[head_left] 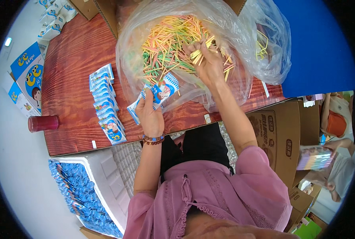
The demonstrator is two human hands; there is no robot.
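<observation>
Head view: one bundle of thin yellow sticks [197,57] is gripped in the right hand [210,65] at one o'clock, over a loose heap [167,34] of pink, yellow and green sticks, too many to count, in a crinkled clear plastic bag [131,38]. The left hand [150,113], toward ten o'clock, pinches glossy packets [167,89], seemingly two. Roughly eight pillow-shaped packets [106,104] overlap along the wood-grained desk [72,71]; one red cup [43,123] sits at nine.
</observation>
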